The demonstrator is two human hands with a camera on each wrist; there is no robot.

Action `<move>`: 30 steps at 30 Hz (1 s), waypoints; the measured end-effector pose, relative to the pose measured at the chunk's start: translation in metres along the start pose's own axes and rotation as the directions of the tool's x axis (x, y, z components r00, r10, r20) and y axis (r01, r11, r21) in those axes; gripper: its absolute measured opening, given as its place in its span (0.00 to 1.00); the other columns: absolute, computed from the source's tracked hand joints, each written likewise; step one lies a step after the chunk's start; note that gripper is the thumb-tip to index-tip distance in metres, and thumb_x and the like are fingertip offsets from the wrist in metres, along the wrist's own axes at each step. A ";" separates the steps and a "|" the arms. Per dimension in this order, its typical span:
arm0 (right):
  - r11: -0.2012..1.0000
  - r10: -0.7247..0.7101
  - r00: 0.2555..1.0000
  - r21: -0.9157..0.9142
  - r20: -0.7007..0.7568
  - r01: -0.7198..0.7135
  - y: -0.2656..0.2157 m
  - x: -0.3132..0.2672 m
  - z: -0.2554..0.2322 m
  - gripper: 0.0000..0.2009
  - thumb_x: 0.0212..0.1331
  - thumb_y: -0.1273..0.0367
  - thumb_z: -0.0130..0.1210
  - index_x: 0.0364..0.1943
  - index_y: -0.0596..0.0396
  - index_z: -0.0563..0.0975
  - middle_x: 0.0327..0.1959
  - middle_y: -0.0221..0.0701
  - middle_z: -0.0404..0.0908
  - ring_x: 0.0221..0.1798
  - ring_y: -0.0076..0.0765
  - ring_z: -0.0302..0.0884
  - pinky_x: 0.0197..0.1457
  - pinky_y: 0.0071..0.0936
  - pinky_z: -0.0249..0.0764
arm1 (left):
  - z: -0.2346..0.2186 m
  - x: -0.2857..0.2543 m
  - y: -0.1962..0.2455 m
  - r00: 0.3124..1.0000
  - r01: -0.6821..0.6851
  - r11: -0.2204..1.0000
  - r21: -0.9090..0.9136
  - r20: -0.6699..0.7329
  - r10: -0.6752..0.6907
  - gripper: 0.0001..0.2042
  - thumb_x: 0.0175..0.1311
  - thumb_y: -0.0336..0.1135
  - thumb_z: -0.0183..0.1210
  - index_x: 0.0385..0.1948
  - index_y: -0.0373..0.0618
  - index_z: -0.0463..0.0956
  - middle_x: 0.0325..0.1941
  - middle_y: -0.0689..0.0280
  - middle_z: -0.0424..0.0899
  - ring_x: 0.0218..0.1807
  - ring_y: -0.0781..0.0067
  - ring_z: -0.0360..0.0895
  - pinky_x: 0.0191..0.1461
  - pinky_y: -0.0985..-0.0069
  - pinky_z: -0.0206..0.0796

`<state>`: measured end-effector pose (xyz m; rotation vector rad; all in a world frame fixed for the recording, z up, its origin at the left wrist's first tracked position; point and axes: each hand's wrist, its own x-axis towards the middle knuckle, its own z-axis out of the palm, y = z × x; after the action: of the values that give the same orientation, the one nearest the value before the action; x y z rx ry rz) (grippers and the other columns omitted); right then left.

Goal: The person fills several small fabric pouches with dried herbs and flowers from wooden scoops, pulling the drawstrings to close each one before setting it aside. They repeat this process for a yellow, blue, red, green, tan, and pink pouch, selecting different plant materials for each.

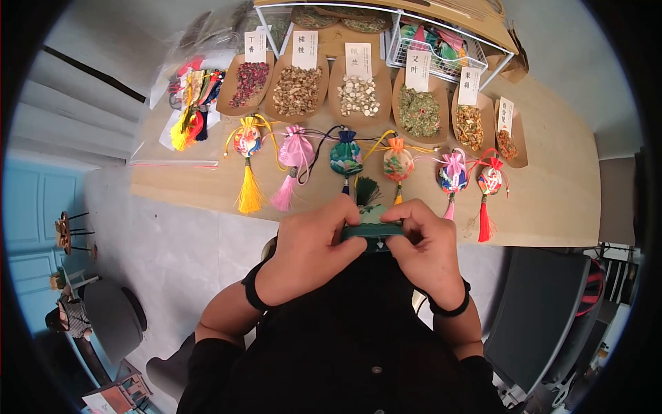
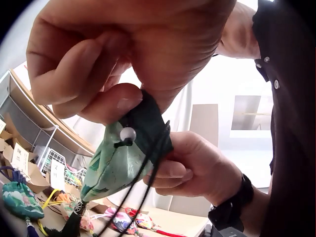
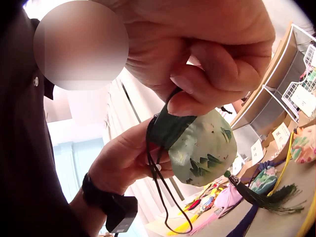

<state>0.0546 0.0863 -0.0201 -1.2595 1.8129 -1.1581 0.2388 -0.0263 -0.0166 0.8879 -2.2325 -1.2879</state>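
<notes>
Between both hands, in front of the chest, is a small green pouch (image 1: 373, 215) with a dark green top band, a dark cord and a dark green tassel (image 1: 367, 189). The left hand (image 1: 312, 243) pinches one end of the band; the right hand (image 1: 429, 250) pinches the other end. In the left wrist view, the pouch (image 2: 118, 160) hangs below the left hand (image 2: 118, 59), a white bead (image 2: 128, 134) on its side. The right wrist view shows leaf patterns on the pouch (image 3: 205, 148), under the right hand (image 3: 212, 54), with the cord (image 3: 170, 200) dangling in a loop.
Several finished pouches with tassels, such as a pink one (image 1: 296, 148) and a blue one (image 1: 346, 155), lie in a row on the table (image 1: 186, 186). Behind them stand paper trays of dried herbs (image 1: 296, 90) with labels, and a white rack (image 1: 393, 41). Chairs (image 1: 545, 310) flank the person.
</notes>
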 end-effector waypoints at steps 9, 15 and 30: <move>0.997 0.040 0.999 0.071 -0.001 -0.040 -0.005 -0.002 0.006 0.12 0.53 0.80 0.65 0.42 0.56 0.81 0.16 0.23 0.71 0.19 0.14 0.65 0.24 0.20 0.61 | -0.023 0.004 0.004 0.986 0.085 0.993 -0.082 0.147 -0.072 0.09 0.54 0.24 0.67 0.34 0.43 0.76 0.18 0.74 0.65 0.21 0.87 0.62 0.25 0.78 0.53; 0.959 -0.056 0.998 0.278 0.016 0.049 -0.022 0.008 -0.004 0.11 0.58 0.78 0.70 0.44 0.56 0.82 0.22 0.23 0.77 0.21 0.10 0.66 0.24 0.16 0.56 | -0.029 0.017 0.002 0.990 0.134 0.944 -0.301 0.088 -0.113 0.04 0.60 0.22 0.61 0.33 0.41 0.75 0.24 0.78 0.70 0.28 0.93 0.63 0.29 0.83 0.54; 0.724 -0.592 0.791 -0.330 0.153 0.606 -0.031 0.029 0.011 0.12 0.53 0.76 0.71 0.42 0.57 0.84 0.42 0.33 0.85 0.35 0.39 0.86 0.34 0.33 0.81 | -0.043 0.026 -0.012 0.977 0.194 0.916 -0.351 0.157 -0.146 0.02 0.63 0.24 0.58 0.33 0.41 0.74 0.26 0.80 0.69 0.29 0.93 0.62 0.30 0.84 0.53</move>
<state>0.0658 0.0510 0.0033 -2.1968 1.6784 -1.1252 0.2511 -0.0752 -0.0055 0.8905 -1.9401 -1.8143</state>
